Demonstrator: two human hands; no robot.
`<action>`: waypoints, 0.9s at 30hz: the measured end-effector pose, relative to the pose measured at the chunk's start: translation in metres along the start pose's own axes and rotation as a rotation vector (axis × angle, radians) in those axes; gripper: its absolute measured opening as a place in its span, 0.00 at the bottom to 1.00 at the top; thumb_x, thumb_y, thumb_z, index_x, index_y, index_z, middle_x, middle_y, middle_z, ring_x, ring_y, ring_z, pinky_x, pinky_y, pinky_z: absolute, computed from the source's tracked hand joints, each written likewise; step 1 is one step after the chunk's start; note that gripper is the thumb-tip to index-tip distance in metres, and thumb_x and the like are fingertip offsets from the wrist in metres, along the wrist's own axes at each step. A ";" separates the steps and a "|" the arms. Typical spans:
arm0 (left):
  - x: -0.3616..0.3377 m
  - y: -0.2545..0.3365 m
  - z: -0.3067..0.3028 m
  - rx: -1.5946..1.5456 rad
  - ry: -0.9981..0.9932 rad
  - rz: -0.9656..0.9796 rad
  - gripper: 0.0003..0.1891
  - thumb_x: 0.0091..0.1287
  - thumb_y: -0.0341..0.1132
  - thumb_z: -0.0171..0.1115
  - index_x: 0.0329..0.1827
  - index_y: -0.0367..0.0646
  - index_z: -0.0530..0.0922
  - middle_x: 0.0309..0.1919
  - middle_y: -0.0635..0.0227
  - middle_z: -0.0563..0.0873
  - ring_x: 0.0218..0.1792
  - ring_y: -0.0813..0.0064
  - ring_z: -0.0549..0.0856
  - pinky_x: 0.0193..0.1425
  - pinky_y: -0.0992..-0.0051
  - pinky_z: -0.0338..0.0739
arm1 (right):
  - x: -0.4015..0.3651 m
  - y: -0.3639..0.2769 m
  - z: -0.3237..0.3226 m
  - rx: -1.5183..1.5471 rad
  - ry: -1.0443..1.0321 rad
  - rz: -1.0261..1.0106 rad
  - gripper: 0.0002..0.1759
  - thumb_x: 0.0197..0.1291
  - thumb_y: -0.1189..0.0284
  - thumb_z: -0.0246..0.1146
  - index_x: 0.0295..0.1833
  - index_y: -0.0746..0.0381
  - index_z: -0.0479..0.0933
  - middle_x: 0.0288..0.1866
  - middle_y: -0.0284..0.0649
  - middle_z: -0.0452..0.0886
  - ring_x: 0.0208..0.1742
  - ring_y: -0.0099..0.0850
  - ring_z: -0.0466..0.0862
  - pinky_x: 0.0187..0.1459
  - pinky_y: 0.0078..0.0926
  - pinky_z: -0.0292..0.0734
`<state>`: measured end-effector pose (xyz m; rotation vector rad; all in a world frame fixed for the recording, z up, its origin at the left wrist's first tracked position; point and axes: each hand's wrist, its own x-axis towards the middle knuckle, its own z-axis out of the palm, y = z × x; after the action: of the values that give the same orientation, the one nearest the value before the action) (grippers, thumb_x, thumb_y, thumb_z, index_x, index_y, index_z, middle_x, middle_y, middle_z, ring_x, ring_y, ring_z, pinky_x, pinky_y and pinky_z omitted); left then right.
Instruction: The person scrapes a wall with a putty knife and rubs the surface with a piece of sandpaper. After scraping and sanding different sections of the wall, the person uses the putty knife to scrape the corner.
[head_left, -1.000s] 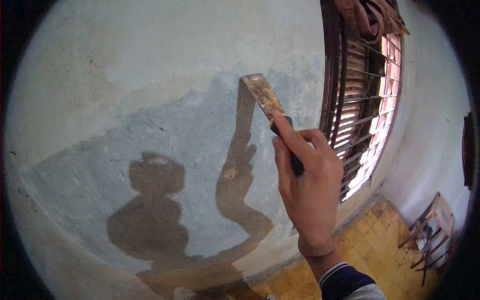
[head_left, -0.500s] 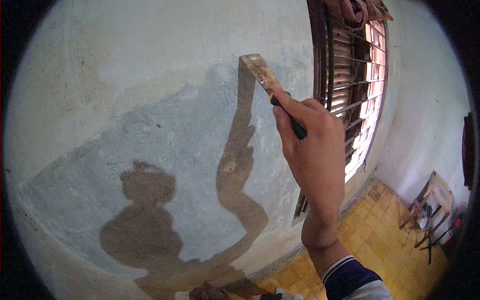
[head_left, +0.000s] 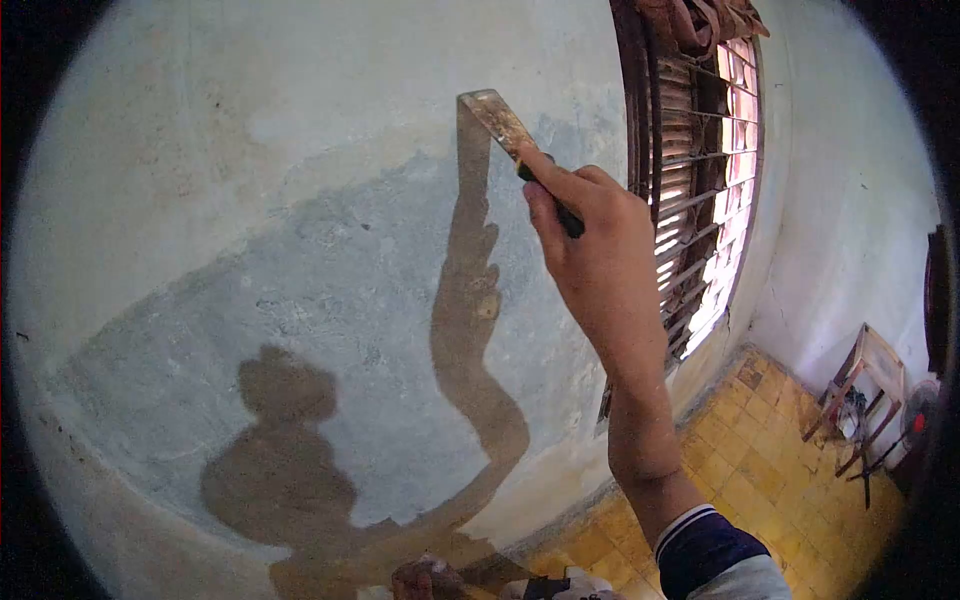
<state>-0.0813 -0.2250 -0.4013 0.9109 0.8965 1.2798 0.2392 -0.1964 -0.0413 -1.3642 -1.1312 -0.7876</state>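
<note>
My right hand (head_left: pixel 605 255) is closed around the dark handle of a putty knife (head_left: pixel 503 125), with the index finger stretched along the base of its blade. The metal blade is stained brown and points up to the left. Its tip meets the wall (head_left: pixel 330 280) near the upper border of a large grey patch of bare plaster, where pale paint begins. At the bottom edge my left hand (head_left: pixel 426 578) shows only partly, low and in shade. Its fingers cannot be made out clearly.
Right of the patch is a barred window (head_left: pixel 700 190) with a brown cloth (head_left: pixel 705 22) bunched at its top. A wooden stool-like frame (head_left: pixel 868 375) stands on the yellow tiled floor (head_left: pixel 735 450) by the far wall. My shadow falls across the plaster.
My right hand and the putty knife have moved up and slightly left along the wall. The view has shifted a little. My left hand shows slightly more at the bottom.
</note>
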 end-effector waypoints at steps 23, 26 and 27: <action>0.024 -0.041 -0.094 0.244 -0.124 0.216 0.10 0.73 0.34 0.58 0.54 0.45 0.77 0.50 0.62 0.82 0.47 0.65 0.83 0.48 0.66 0.83 | -0.015 -0.022 -0.002 -0.080 -0.013 0.063 0.15 0.62 0.72 0.63 0.55 0.55 0.83 0.27 0.50 0.78 0.28 0.43 0.81 0.33 0.39 0.74; 0.032 -0.050 -0.099 0.189 -0.115 0.193 0.10 0.73 0.34 0.58 0.55 0.45 0.77 0.50 0.62 0.82 0.48 0.64 0.83 0.49 0.66 0.83 | -0.022 -0.027 -0.004 -0.088 -0.003 0.105 0.15 0.61 0.71 0.63 0.54 0.54 0.83 0.26 0.51 0.78 0.28 0.47 0.82 0.33 0.43 0.75; 0.033 -0.055 -0.099 0.167 -0.111 0.181 0.11 0.73 0.34 0.58 0.55 0.45 0.77 0.50 0.62 0.82 0.48 0.64 0.83 0.49 0.66 0.83 | -0.022 -0.028 -0.003 -0.091 -0.003 0.123 0.15 0.61 0.71 0.63 0.54 0.54 0.83 0.26 0.50 0.78 0.28 0.47 0.82 0.33 0.43 0.75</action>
<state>-0.1495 -0.1903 -0.4916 1.2063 0.8571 1.3076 0.2069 -0.2065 -0.0524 -1.4959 -1.0142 -0.7555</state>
